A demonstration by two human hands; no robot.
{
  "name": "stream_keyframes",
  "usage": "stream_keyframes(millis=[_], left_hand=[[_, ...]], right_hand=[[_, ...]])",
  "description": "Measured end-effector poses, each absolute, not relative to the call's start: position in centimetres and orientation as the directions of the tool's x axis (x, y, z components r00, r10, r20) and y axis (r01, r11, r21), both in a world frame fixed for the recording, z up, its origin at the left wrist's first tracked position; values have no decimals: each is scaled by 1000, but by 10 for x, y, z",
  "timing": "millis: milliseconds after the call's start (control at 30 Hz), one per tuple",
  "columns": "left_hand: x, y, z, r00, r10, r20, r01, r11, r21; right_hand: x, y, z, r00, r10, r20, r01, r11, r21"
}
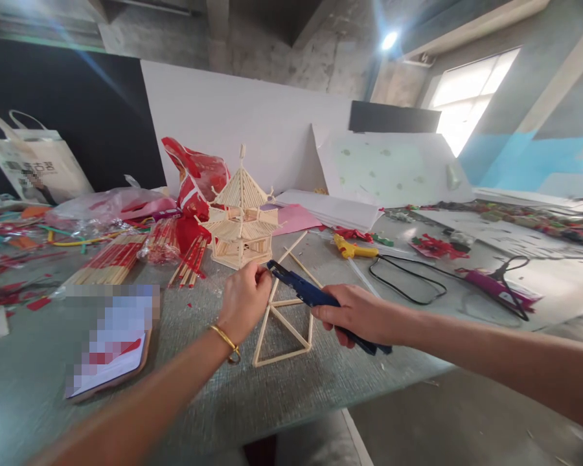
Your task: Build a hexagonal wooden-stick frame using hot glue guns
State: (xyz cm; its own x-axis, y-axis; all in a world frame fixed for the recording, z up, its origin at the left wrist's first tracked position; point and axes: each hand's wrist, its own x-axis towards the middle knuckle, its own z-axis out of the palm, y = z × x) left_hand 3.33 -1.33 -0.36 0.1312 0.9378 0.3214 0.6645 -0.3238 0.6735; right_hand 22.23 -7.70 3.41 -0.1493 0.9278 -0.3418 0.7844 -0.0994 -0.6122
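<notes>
My right hand [347,312] is wrapped around a dark blue hand tool [298,285] with a long, narrow head; its exact kind is unclear. The tool's tip points left, right beside the fingers of my left hand [245,294]. That left hand is closed in a pinch, and what it pinches is hidden. Below the tool, a flat frame of pale wooden sticks [282,356] lies on the table, joined in triangles, its upper part partly covered by the tool. Just behind my left hand stands a small pagoda model [241,223] built of the same sticks.
Bundles of sticks [111,255] in red-marked wrap lie left, behind a phone [114,343]. A yellow glue gun [354,249] with a black cord rests at right, near a purple box [502,289]. White boards [252,103] stand behind. The table's front edge runs close below.
</notes>
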Motion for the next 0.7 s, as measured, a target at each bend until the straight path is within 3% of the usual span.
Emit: stream_keyframes(millis=[433, 700], left_hand=[[91, 43, 13, 308, 899, 311, 811, -419, 407], [104, 65, 16, 362, 919, 158, 827, -395, 401]], right_hand=[[263, -24, 28, 10, 939, -344, 691, -256, -676], [273, -4, 28, 12, 918, -396, 700, -290, -653]])
